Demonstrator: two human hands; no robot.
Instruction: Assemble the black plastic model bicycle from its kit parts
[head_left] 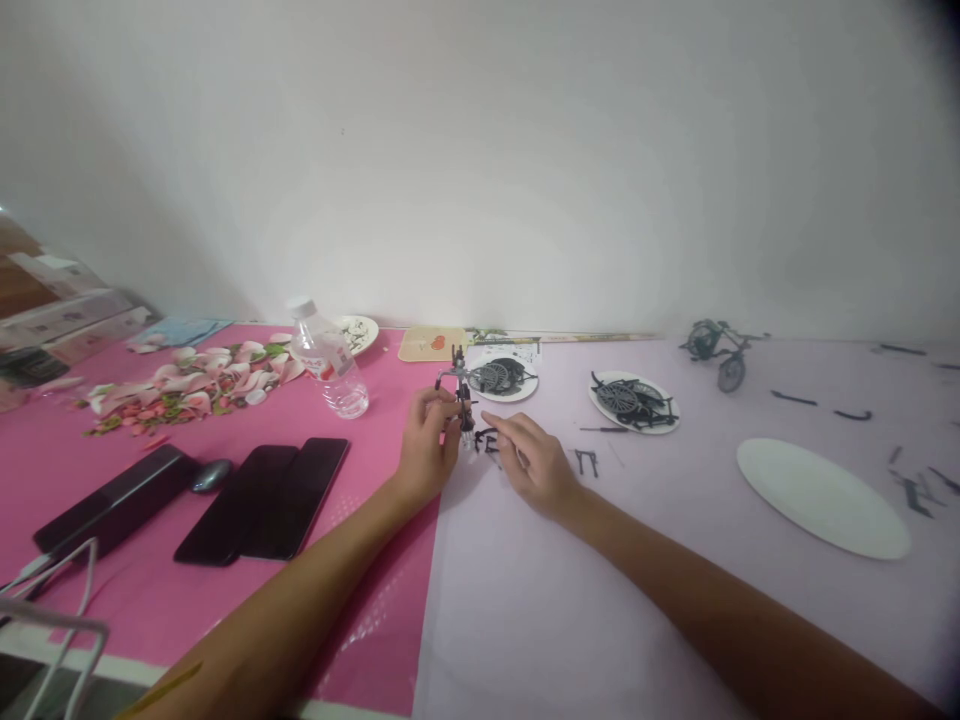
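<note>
My left hand [431,450] is closed around a small dark model bicycle [465,405], held upright with its handlebar at the top. The fingers cover part of its frame. Just to the right, my right hand [538,465] has its index finger stretched toward the model, thumb a little apart, other fingers curled. No object shows between those fingertips. Small dark plastic parts [487,440] lie on the table between the hands. Behind the model stands a white plate [531,390] with grey wheels and dark pieces.
A second plate [671,428] bears more bicycle parts. Farther right are a model bicycle [720,345], an oval white plate [825,500] and loose dark pieces [915,495]. To the left are a bottle [330,365], phones [262,500], a black box [116,500] and artificial petals [202,380].
</note>
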